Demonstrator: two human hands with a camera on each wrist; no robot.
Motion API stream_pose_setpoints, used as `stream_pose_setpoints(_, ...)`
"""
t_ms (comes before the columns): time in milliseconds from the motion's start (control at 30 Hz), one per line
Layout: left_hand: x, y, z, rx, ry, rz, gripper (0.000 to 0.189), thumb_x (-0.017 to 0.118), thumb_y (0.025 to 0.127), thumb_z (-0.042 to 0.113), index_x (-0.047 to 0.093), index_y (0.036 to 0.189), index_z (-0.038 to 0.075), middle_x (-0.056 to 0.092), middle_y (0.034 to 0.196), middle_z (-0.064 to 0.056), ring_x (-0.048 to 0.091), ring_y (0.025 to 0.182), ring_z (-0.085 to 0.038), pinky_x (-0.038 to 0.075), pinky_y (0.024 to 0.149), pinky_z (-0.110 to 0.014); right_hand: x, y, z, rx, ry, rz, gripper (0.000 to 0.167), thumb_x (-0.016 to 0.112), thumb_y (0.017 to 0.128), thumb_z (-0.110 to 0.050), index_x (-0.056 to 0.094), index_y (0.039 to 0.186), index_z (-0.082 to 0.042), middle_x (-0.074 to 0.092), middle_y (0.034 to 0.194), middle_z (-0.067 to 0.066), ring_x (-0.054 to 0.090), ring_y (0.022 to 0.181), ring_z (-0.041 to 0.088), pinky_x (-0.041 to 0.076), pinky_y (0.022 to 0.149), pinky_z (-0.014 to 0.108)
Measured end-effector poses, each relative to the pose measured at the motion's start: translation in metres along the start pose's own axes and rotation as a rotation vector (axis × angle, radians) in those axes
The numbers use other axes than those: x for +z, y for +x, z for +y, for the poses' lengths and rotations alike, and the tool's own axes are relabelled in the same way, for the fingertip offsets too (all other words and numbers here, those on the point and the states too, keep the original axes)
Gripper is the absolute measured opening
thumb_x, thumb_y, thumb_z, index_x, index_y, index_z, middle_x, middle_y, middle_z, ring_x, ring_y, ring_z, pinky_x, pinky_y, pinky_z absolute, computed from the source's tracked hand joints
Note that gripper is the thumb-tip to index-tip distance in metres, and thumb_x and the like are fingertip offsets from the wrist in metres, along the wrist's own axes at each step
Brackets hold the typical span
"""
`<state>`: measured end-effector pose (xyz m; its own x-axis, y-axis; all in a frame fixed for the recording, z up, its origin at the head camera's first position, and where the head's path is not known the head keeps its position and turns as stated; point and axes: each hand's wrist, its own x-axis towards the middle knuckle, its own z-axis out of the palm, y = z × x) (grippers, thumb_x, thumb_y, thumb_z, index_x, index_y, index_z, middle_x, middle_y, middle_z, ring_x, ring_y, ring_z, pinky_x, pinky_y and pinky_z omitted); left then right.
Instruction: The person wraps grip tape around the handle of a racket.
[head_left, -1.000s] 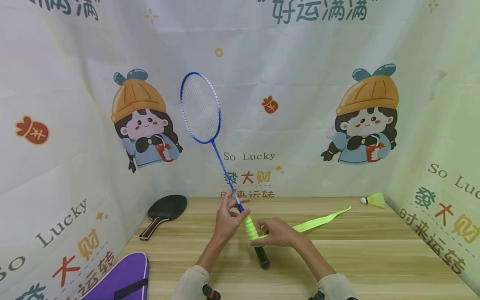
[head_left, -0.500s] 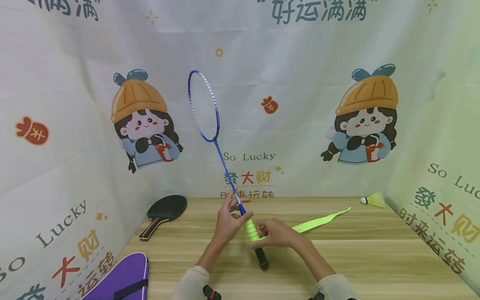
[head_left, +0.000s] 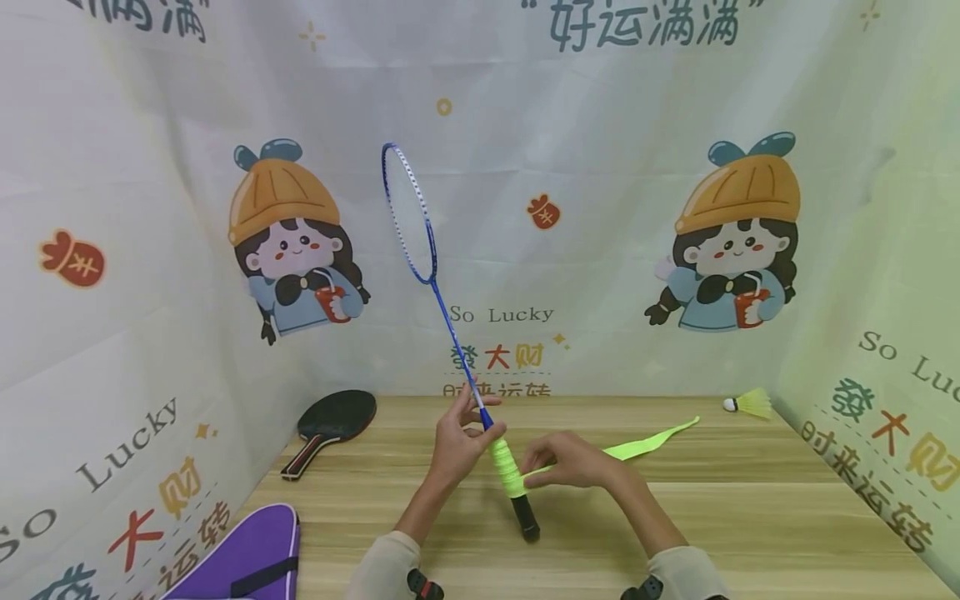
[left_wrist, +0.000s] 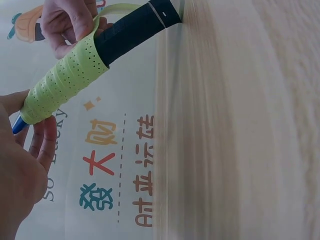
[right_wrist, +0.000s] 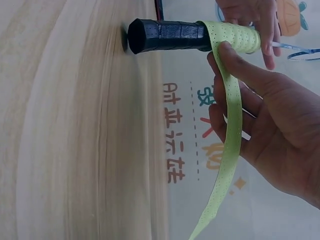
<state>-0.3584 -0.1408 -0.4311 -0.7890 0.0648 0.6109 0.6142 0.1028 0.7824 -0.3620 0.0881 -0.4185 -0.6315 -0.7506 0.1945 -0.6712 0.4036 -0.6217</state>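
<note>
A blue and white badminton racket (head_left: 458,340) stands tilted, its head up and to the left. My left hand (head_left: 455,440) holds it between thumb and fingers where the shaft meets the handle. Perforated neon-green grip tape (left_wrist: 65,82) covers the upper handle in overlapping turns; the lower end (right_wrist: 170,36) shows bare black. Beside the handle, my right hand (head_left: 573,460) pinches the tape where it leaves the last turn. From there the loose tape tail (right_wrist: 231,130) hangs past the right palm in the right wrist view and trails right in the head view.
On the wooden table (head_left: 750,517), a black table tennis paddle (head_left: 337,417) lies at the back left and a purple racket cover (head_left: 255,550) at the front left. A yellow shuttlecock (head_left: 750,403) lies at the back right. Printed cloth walls surround the table.
The racket has turned about its length, its head now seen more edge-on. My right hand has moved slightly right, drawing the tape out from the handle; the green turns reach slightly lower.
</note>
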Motion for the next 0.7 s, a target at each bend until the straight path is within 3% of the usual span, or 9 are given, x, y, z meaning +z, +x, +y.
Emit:
stream_pose_setpoints(167,-0.002,-0.001,0.001,-0.015,-0.003,-0.009,0.091,0.08,0.089,-0.002,0.031,0.164,0.019,0.071,0.128,-0.016,0.07,0.091,-0.023,0.061,0.072,-0.024,0.003,0.0,0.002,0.011,0.001,0.017,0.012,0.081,0.092,-0.021,0.076,0.1,-0.013,0.076,0.096,-0.006,0.073,0.089,0.006,0.059,0.081,0.025)
stream_pose_setpoints(267,-0.003,-0.001,0.001,-0.022,-0.007,-0.014,0.092,0.078,0.09,-0.002,0.029,0.164,0.02,0.07,0.129,-0.016,0.07,0.095,-0.028,0.06,0.071,-0.023,0.005,0.001,0.001,0.0,-0.005,0.025,0.019,0.081,0.092,-0.02,0.075,0.106,-0.01,0.078,0.099,-0.001,0.074,0.089,0.008,0.059,0.079,0.025)
stream_pose_setpoints(400,-0.004,0.0,0.0,-0.02,-0.031,-0.013,0.091,0.076,0.089,-0.008,0.029,0.164,0.015,0.069,0.13,-0.02,0.07,0.099,-0.037,0.061,0.071,-0.023,0.008,0.002,0.0,-0.024,-0.049,0.016,0.031,0.079,0.094,-0.021,0.074,0.117,-0.002,0.078,0.109,0.01,0.075,0.096,0.016,0.059,0.084,0.026)
stream_pose_setpoints(600,-0.006,-0.001,0.001,-0.018,-0.04,-0.001,0.089,0.074,0.088,-0.012,0.029,0.162,0.005,0.067,0.133,-0.022,0.072,0.099,-0.024,0.062,0.075,-0.026,0.01,0.003,-0.003,-0.052,-0.102,-0.029,0.034,0.073,0.099,-0.022,0.073,0.124,0.002,0.074,0.123,0.016,0.072,0.111,0.03,0.057,0.096,0.031)
stream_pose_setpoints(700,-0.006,-0.001,0.0,-0.016,-0.047,-0.003,0.088,0.074,0.089,-0.011,0.027,0.162,0.003,0.064,0.137,-0.023,0.072,0.101,-0.027,0.062,0.078,-0.027,0.012,0.003,-0.003,-0.044,-0.106,-0.02,0.033,0.073,0.099,-0.021,0.072,0.122,0.002,0.075,0.12,0.016,0.072,0.111,0.031,0.057,0.096,0.032)
